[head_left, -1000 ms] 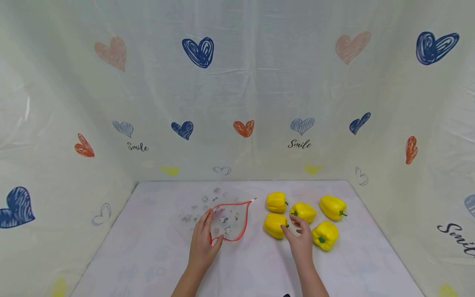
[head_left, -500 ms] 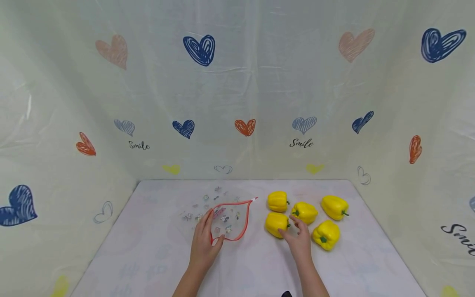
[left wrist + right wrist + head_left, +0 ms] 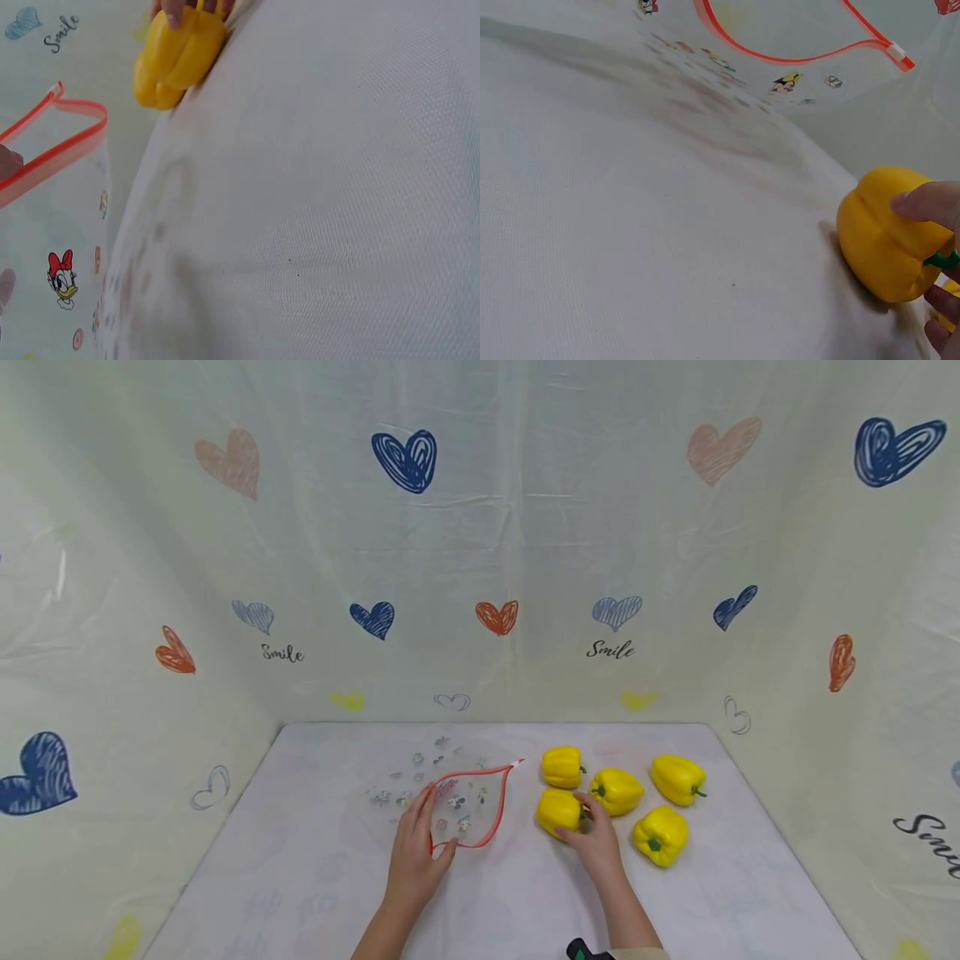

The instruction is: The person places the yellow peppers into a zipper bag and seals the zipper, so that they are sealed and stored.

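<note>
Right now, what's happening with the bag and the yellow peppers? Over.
Left hand holding clear bag open. Right hand gripping yellow pepper. Four other peppers nearby, none between it and bag.

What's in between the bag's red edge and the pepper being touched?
Nothing but bare white tabletop between the red edge and that pepper, in the head view.

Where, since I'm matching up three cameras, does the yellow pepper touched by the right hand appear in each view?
Head: lower half, right of centre; the yellow pepper is front left of five, touched by the right hand.
Left wrist: the yellow pepper is at the top edge, left of centre.
Right wrist: the yellow pepper is near the right edge, below mid-height.
Shared landmark: the red-rimmed bag.
</note>
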`<state>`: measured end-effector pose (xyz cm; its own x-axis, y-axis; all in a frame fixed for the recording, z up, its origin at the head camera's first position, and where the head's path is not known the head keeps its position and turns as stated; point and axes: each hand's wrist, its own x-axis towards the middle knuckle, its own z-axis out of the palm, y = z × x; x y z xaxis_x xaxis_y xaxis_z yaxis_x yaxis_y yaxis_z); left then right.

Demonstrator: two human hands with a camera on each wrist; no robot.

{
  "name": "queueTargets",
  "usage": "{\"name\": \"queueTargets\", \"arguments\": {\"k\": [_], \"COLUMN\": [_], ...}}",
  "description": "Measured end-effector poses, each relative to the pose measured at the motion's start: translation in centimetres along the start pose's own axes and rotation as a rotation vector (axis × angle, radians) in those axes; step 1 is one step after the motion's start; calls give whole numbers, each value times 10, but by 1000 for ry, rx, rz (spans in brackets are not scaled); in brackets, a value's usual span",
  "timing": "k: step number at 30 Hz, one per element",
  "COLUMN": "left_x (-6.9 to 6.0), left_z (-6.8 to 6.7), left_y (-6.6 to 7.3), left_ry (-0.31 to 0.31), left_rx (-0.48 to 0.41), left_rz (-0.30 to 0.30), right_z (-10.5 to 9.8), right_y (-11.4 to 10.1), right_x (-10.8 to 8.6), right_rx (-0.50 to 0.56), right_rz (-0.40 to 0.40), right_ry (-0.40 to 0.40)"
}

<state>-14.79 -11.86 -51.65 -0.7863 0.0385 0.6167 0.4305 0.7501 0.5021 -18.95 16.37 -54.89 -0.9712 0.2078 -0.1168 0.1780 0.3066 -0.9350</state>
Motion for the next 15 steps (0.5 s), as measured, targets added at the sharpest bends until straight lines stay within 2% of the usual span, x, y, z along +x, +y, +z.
{"name": "queueTargets", "arguments": {"k": [5, 11, 15], "left_x": [-1, -3, -5], "left_z": [1, 3, 5], "left_y": [1, 1, 4], "left_ry": [-13, -16, -36], "left_rx": [1, 2, 12], "left_rz": [-8, 5, -11], "right_z": [1, 3, 5], "right_y": [-1, -2, -5], "right_x": [-1, -5, -9], "right_rx": [-26, -4, 3], "right_rz": [-3, 8, 24], "right_ry": [1, 8, 9]}}
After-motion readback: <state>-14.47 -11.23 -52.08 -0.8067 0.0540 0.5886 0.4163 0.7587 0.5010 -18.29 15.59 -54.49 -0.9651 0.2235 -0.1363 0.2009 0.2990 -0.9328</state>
